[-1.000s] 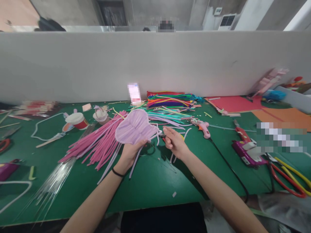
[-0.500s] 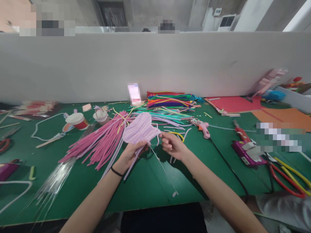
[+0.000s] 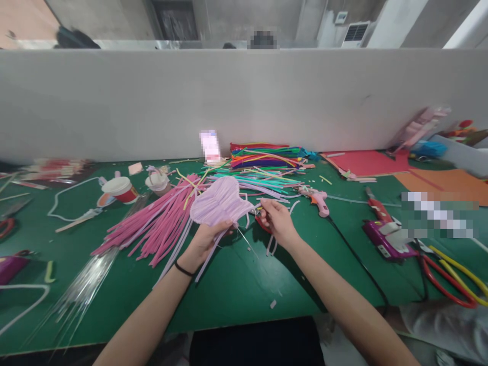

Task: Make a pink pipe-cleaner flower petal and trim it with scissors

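Observation:
In my left hand (image 3: 211,239) is a lilac, heart-like piece (image 3: 219,201) made of pipe cleaners laid side by side, pinched at its lower edge. A loose lilac strip and a thin wire hang below that hand. My right hand (image 3: 280,221) is closed on a pair of pliers (image 3: 263,223) with red and yellow handles, mostly hidden by the fingers. Their metal tip is close to the right corner of the lilac piece; whether it touches cannot be made out. Bent lilac pipe cleaners (image 3: 271,245) lie under and beside my right hand.
Pink pipe cleaners (image 3: 163,223) spread left of the piece, beside clear rods (image 3: 89,277). Coloured bundles (image 3: 267,156) lie behind. A pink glue gun (image 3: 320,203) and its cord, a purple power strip (image 3: 385,241) and large-handled pliers (image 3: 450,284) are on the right. A cup (image 3: 120,189) stands left.
My right hand has left the wire near the piece's corner and taken hold of the pliers, bringing their tip to that corner. The left hand holds the piece almost still.

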Motion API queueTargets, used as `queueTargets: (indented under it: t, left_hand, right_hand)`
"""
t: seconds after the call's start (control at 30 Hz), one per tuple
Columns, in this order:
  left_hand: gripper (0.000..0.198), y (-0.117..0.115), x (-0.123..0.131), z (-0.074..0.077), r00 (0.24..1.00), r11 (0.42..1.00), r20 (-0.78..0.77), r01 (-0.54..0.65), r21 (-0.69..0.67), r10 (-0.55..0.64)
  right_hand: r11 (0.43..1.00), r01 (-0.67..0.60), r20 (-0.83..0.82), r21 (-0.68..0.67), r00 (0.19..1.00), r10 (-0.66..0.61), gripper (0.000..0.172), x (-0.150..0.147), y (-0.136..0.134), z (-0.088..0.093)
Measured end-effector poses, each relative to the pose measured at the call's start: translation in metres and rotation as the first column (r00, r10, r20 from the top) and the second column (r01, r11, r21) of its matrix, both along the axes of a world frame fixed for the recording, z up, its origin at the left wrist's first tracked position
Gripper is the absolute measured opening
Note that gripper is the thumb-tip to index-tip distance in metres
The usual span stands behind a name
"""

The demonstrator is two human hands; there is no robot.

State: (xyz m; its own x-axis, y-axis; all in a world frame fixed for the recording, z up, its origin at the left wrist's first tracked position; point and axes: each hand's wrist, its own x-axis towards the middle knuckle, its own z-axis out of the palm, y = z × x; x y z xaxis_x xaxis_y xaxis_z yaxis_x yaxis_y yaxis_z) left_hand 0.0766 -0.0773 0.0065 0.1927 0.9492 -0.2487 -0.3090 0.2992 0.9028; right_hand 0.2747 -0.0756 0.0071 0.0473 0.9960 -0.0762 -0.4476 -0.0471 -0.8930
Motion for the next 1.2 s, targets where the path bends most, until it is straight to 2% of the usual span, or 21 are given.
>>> queueTargets:
  t: [0.1, 0.4, 0.6, 0.7, 0.8, 0.9, 0.97, 1.03, 1.2]
  left_hand:
    - [0.046, 0.001, 0.001, 0.003, 1.0, 1.0, -0.018, 0.007, 0.016, -0.007]
    - [0.031, 0.0, 0.003, -0.002, 1.0, 0.999, 0.023, 0.002, -0.054, -0.001]
    - [0.03, -0.002, 0.001, 0.003, 0.995, 0.996, 0.066, -0.074, -0.049, 0.077]
    - [0.035, -0.002, 0.001, 0.004, 0.998, 0.998, 0.026, -0.061, -0.027, 0.062]
    - [0.042, -0.001, 0.001, 0.004, 0.997, 0.997, 0.012, -0.075, 0.009, 0.075]
    - [0.051, -0.001, 0.003, 0.004, 0.996, 0.995, -0.002, -0.093, 0.045, 0.093]
    - [0.058, -0.002, 0.005, 0.005, 0.996, 0.994, -0.014, -0.09, 0.068, 0.091]
    - [0.065, -0.003, 0.008, 0.006, 0.996, 0.991, -0.024, -0.082, 0.102, 0.085]
    - [0.07, -0.004, 0.012, 0.003, 0.992, 0.983, -0.084, -0.074, 0.17, 0.09]
  right_hand:
    - [0.991, 0.115, 0.115, 0.064, 0.986, -0.122, 0.039, 0.001, 0.0, -0.001]
    - [0.99, 0.141, 0.077, 0.013, 0.987, -0.141, 0.044, -0.005, -0.001, -0.003]
    - [0.981, 0.19, 0.034, -0.029, 0.981, -0.189, 0.046, 0.002, 0.002, -0.002]
    - [0.988, 0.149, -0.048, 0.029, 0.988, -0.148, 0.039, 0.002, 0.001, 0.001]
    - [0.999, 0.021, -0.112, 0.033, 0.994, -0.017, 0.034, -0.001, -0.002, 0.002]
    - [0.99, -0.139, -0.055, -0.02, 0.989, 0.138, 0.037, -0.008, -0.006, 0.0]
    - [0.982, -0.187, 0.016, -0.033, 0.982, 0.188, 0.036, -0.013, -0.008, -0.001]
    - [0.988, -0.153, 0.09, -0.018, 0.984, 0.154, 0.034, -0.017, -0.009, -0.002]
    - [0.999, 0.02, 0.23, 0.026, 0.973, -0.025, 0.032, -0.015, -0.009, -0.002]
